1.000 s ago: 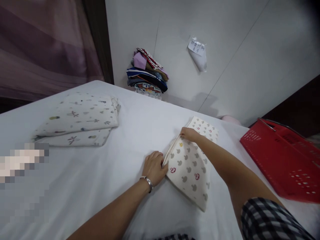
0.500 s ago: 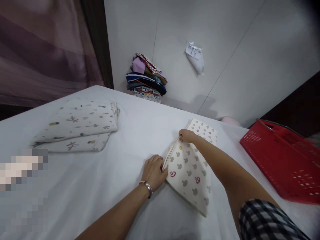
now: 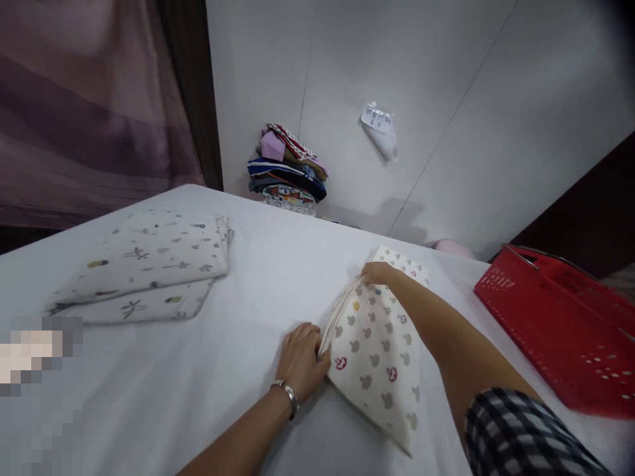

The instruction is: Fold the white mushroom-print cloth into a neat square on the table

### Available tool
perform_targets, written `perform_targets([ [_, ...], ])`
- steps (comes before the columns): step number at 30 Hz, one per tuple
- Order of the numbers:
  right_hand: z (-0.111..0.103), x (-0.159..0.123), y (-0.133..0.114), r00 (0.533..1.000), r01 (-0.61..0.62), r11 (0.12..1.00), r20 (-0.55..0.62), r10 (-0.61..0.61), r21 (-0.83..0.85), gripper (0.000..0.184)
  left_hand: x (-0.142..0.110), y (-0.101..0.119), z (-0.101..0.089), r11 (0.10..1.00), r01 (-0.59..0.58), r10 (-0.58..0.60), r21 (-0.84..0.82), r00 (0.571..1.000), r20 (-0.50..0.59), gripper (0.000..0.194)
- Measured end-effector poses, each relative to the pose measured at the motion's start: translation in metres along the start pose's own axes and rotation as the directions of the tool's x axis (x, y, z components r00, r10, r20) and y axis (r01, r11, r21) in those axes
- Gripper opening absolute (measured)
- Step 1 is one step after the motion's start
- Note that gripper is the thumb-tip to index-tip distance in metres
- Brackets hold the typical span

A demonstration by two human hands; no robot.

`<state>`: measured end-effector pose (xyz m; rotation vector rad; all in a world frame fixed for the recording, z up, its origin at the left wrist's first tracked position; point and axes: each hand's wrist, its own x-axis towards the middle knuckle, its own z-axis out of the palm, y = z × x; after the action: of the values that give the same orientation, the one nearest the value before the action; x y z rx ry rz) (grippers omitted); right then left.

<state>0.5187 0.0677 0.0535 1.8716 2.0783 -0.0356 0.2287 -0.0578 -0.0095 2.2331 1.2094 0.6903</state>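
Right hand (image 3: 378, 273) shifts a little farther from left hand (image 3: 300, 360) on the mushroom-print cloth (image 3: 367, 357)

The gap between the hands has widened slightly over the last half second, and a few more coloured prints now show just below the right hand. The left hand remains at the near end of the cloth's layered edge, thumb on the near side, apparently pinching it. The right hand is closed on the same edge, ahead and to the right of the left hand, though its fingertips are partly hidden. As I judge it, this is a small adjustment of grip, with the edge kept between both hands.

The cloth lies on the white sheet (image 3: 278, 264), directly right of the left hand and partly under the right forearm, its lower corner pointing back towards the wearer. Well left of the left hand is another folded cloth (image 3: 159, 258). Beyond both hands stands a stack of folded fabrics (image 3: 288, 168); right of the right hand sits a red basket (image 3: 555, 330).
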Motion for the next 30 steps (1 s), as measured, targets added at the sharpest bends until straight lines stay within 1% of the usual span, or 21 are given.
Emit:
perform_targets([
  [4,0.003,0.004,0.002,0.996,-0.048,0.999,0.070,0.047,0.012,0.025,0.000,-0.001,0.001,1.000,-0.001,0.001,-0.019,1.000,0.003,0.010],
  [10,0.011,0.007,-0.002,0.987,-0.153,0.986,0.061,0.150,0.059,0.029,0.000,0.001,0.000,0.999,0.012,-0.012,-0.042,1.000,0.010,0.011],
  [13,0.018,0.006,-0.002,0.980,-0.199,0.974,0.010,0.200,0.107,0.031,0.000,0.000,0.000,0.999,0.018,-0.017,-0.033,1.000,0.019,0.011],
  [16,0.026,0.002,0.000,0.977,-0.194,0.969,-0.056,0.204,0.154,0.033,0.000,0.000,0.001,1.000,0.017,-0.016,-0.022,1.000,0.016,0.011],
  [18,0.032,-0.003,0.003,0.974,-0.179,0.966,-0.106,0.201,0.188,0.038,0.000,-0.001,0.002,1.000,0.013,-0.013,-0.017,1.000,0.007,0.011],
  [21,0.043,-0.010,0.008,0.943,-0.201,0.945,-0.210,0.258,0.260,0.047,0.000,0.000,0.002,1.000,0.016,-0.016,-0.016,1.000,0.011,0.012],
  [23,0.052,-0.014,0.011,0.911,-0.261,0.921,-0.242,0.334,0.288,0.051,0.000,0.000,0.001,1.000,0.014,-0.013,-0.021,1.000,0.015,0.012],
  [25,0.061,-0.016,0.013,0.896,-0.324,0.901,-0.212,0.390,0.290,0.050,0.000,-0.001,0.001,1.000,0.009,-0.009,-0.026,1.000,0.014,0.012],
  [27,0.066,-0.016,0.014,0.898,-0.351,0.890,-0.166,0.408,0.291,0.047,-0.001,-0.001,0.001,1.000,0.007,-0.006,-0.028,1.000,0.011,0.012],
  [30,0.066,-0.012,0.014,0.895,-0.373,0.882,-0.141,0.424,0.287,0.045,-0.001,-0.001,0.001,1.000,0.008,-0.008,-0.019,1.000,0.011,0.011],
])
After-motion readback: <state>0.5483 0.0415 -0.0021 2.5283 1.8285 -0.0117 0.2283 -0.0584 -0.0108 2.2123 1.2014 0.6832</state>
